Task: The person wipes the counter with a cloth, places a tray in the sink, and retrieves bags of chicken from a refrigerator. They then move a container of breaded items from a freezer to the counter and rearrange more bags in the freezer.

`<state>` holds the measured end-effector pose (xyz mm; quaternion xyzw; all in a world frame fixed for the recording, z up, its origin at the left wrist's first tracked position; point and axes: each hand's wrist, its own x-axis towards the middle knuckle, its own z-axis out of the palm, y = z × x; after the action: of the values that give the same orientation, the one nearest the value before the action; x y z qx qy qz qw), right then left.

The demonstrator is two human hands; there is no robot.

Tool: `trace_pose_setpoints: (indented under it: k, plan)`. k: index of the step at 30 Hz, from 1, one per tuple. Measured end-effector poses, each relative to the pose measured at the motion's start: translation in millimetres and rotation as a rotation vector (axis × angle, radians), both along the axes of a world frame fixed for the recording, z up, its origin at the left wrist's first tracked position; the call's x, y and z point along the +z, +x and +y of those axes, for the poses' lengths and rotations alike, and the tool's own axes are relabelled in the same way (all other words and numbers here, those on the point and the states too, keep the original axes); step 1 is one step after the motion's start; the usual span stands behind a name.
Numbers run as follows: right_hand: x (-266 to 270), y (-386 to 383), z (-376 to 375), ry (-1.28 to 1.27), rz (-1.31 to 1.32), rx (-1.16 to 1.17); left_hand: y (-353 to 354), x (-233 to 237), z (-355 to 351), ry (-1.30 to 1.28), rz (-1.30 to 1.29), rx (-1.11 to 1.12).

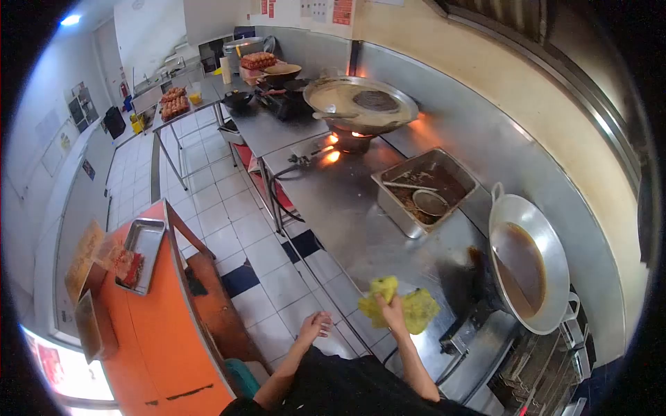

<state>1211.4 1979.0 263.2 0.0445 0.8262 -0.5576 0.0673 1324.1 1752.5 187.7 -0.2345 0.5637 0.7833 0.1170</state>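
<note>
Right hand (393, 312): fingers closed on yellow cloth (420, 311), over counter (347, 232). Left hand (316, 325): fingers loosely curled. Wok (531, 213): brown liquid (520, 267).

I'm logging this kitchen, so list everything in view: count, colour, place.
Wok: one, grey, centre back, over flames
Handled pan: one, silver, right, brown liquid inside
Deep tray: one, silver, between them
Strainer: one, grey, inside deep tray
Worktop: one row, silver, centre
Table: one, orange, lower left
Shallow tray: one, silver, on table
Stacks: several, reddish, far end
Tiles: many, white and navy, underfoot
Other items: several, mixed colours, distant
Cloth: unclear count, yellow, lower centre
Left hand: one, bare, lower centre
Right hand: one, bare, holding cloth
</note>
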Motion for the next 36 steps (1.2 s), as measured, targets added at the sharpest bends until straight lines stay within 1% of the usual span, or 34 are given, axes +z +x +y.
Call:
trace_pose_setpoints:
  k: [1,2,3,5,6,7,8,9,10,11,12,13,14,15,16,17,18,19,20,21,22,24,25,26,28,30,31,32,33,34,35,36]
  plan:
    - [21,-7,-47,-0.094,-0.058,0.168,-10,17,-33,0.058,0.086,0.000]
    - [33,-15,-87,-0.187,-0.115,0.336,-21,34,-55,0.099,0.044,0.004]
    - [26,-23,-124,-0.203,-0.118,0.338,-29,53,-77,0.084,0.038,0.006]
    - [4,-37,-188,-0.201,-0.320,0.518,-52,80,-112,0.045,0.166,0.013]
    - [2,-42,-217,-0.208,-0.321,0.517,-70,80,-123,-0.122,0.074,0.054]
    - [2,-47,-246,-0.296,-0.289,0.504,-87,80,-140,-0.128,0.071,0.051]
    - [3,-58,-270,-0.384,-0.257,0.490,-104,78,-158,-0.209,0.129,0.056]
    - [3,-76,-285,-0.391,-0.258,0.488,-123,77,-174,-0.290,0.187,0.060]
    - [3,-98,-292,-0.310,-0.191,0.502,-144,76,-184,-0.261,0.190,0.106]
    - [3,-121,-298,-0.229,-0.124,0.515,-172,62,-197,-0.267,0.187,0.103]
    - [13,-140,-303,-0.163,-0.094,0.465,-201,40,-209,-0.359,0.238,0.046]
    - [4,-166,-307,-0.171,-0.103,0.455,-229,42,-219,-0.450,0.290,-0.013]
    - [-8,-193,-309,-0.019,0.147,0.344,-266,45,-227,-0.386,0.309,-0.013]
    - [-17,-219,-313,0.137,0.391,0.227,-307,51,-238,-0.453,0.309,-0.050]
    - [-6,-250,-320,0.142,0.423,0.086,-347,56,-247,-0.520,0.310,-0.087]
    - [8,-285,-326,0.149,0.453,-0.056,-388,53,-251,-0.503,0.358,-0.112]
    - [27,-315,-335,0.082,0.374,-0.128,-428,53,-260,-0.495,0.405,-0.134]
    - [44,-345,-345,0.015,0.295,-0.198,-462,65,-269,-0.506,0.397,-0.143]
    - [52,-378,-358,0.004,0.285,-0.204,-494,82,-279,-0.593,0.328,-0.205]
    - [58,-409,-372,-0.295,0.191,-0.222,-520,92,-290,-0.679,0.258,-0.266]
    - [73,-442,-382,-0.577,0.105,-0.244,-539,92,-292,-0.625,0.321,-0.250]
    - [111,-501,-410,-0.792,-0.084,-0.175,-583,83,-320,-0.595,0.372,-0.314]
    - [124,-534,-432,-0.958,-0.179,-0.152,-604,73,-339,-0.571,0.421,-0.366]
    - [138,-565,-457,-1.124,-0.273,-0.127,-623,39,-368,-0.401,0.558,-0.315]
    - [184,-616,-504,-1.408,-0.427,0.016,-636,29,-421,-0.253,0.296,-0.228]
    - [213,-659,-536,-1.507,-0.483,0.014,-642,1,-471,-0.279,0.200,-0.203]
    - [218,-680,-550,-1.517,-0.456,-0.014,-640,-12,-491,-0.246,0.132,-0.183]
    - [219,-694,-561,-1.574,-0.368,-0.057,-634,-23,-507,-0.207,0.053,-0.160]
    - [217,-707,-570,-1.627,-0.276,-0.099,-638,-26,-525,-0.201,0.046,-0.194]
    - [211,-721,-576,-1.643,-0.335,-0.095,-641,-30,-546,-0.230,-0.007,-0.219]
    - [205,-725,-586,-1.652,-0.320,-0.120,-644,-33,-570,-0.271,-0.058,-0.239]
    - [199,-727,-593,-1.695,-0.268,-0.015,-648,-48,-593,-0.306,-0.050,-0.277]
